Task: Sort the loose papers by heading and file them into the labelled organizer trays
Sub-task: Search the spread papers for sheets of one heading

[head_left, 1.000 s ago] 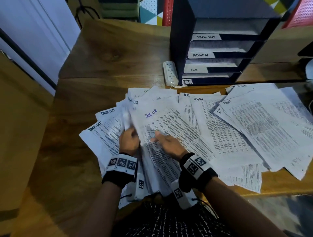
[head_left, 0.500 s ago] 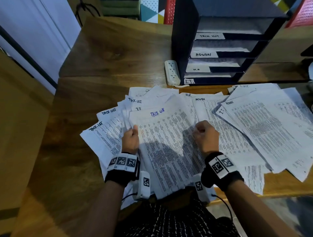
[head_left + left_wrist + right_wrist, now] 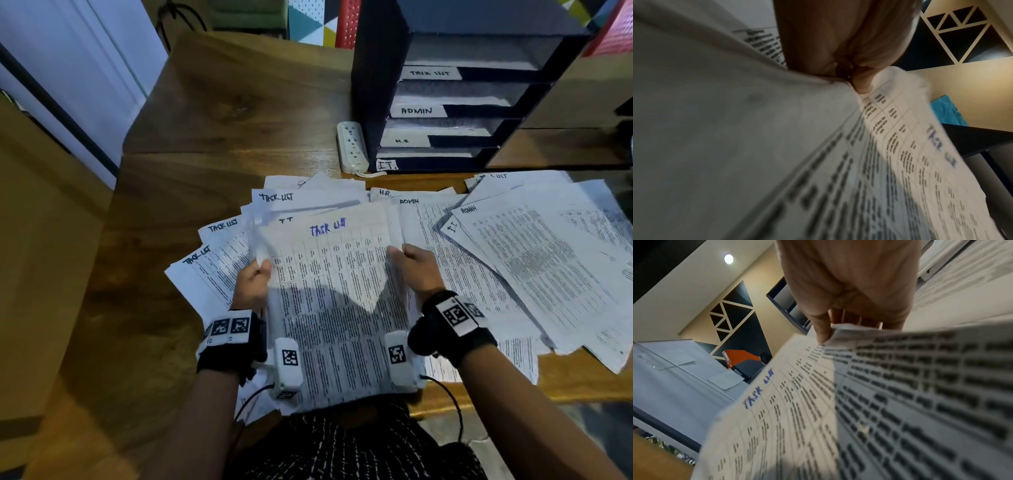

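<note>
Early stage. Left hand (image 3: pixel 251 286) and right hand (image 3: pixel 419 270) pinching side edges of TASK LIST sheet (image 3: pixel 339 308), lifted over loose pile (image 3: pixel 534 267) on desk (image 3: pixel 219 113). Trays (image 3: pixel 445 113) partly filled; most papers unfiled.

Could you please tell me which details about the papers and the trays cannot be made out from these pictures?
- Printed body text of the held TASK LIST sheet: too small in the head view, blurred in both wrist views.
- How many sheets the left hand and right hand hold: edges overlap.
- Organizer tray contents: dark, foreshortened.
- Papers at right: cut off by the edge.
</note>
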Action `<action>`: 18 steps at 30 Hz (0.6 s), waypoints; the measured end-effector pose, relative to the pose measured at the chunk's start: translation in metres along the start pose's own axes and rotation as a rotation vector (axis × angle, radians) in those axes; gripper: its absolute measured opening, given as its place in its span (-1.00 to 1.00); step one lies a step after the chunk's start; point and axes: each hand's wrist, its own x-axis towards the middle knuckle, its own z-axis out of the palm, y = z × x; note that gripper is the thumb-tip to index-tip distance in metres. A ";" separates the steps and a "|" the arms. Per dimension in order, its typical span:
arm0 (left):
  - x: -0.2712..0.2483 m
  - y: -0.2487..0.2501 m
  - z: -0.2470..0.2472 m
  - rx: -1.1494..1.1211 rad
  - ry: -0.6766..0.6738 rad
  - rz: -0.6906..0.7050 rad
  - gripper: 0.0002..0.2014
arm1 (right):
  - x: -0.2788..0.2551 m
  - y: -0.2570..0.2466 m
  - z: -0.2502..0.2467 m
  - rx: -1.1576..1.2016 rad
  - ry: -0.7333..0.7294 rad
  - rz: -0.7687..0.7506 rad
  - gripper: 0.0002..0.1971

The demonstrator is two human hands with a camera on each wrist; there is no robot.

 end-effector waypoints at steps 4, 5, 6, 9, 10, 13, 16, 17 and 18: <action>0.004 -0.003 -0.007 0.100 0.142 0.030 -0.70 | 0.012 -0.007 -0.010 -0.021 0.132 -0.065 -0.63; 0.006 -0.004 -0.008 0.115 0.173 0.049 -0.75 | 0.015 -0.010 -0.018 -0.071 0.174 -0.088 -0.59; 0.006 -0.002 -0.009 0.114 0.180 0.064 -0.77 | 0.019 -0.012 -0.027 -0.148 0.227 -0.104 -0.56; 0.004 0.002 -0.007 0.006 0.201 0.029 -0.37 | 0.026 -0.015 -0.047 -0.391 0.350 -0.081 -0.80; 0.001 0.003 -0.005 0.021 0.217 0.018 -0.32 | 0.026 -0.014 -0.048 -0.429 0.360 -0.047 -0.83; -0.008 0.010 0.005 0.117 0.237 0.033 -0.32 | 0.017 -0.012 -0.035 -0.407 0.284 -0.024 -0.39; -0.018 0.046 0.008 0.153 0.273 0.050 -0.31 | 0.007 0.001 -0.020 -0.438 0.201 -0.031 -0.28; -0.020 0.062 0.006 0.166 0.304 0.092 -0.35 | 0.006 0.006 -0.017 -0.469 0.181 -0.026 -0.30; -0.020 0.079 0.002 0.175 0.335 0.174 -0.45 | 0.006 0.011 -0.016 -0.504 0.167 -0.025 -0.35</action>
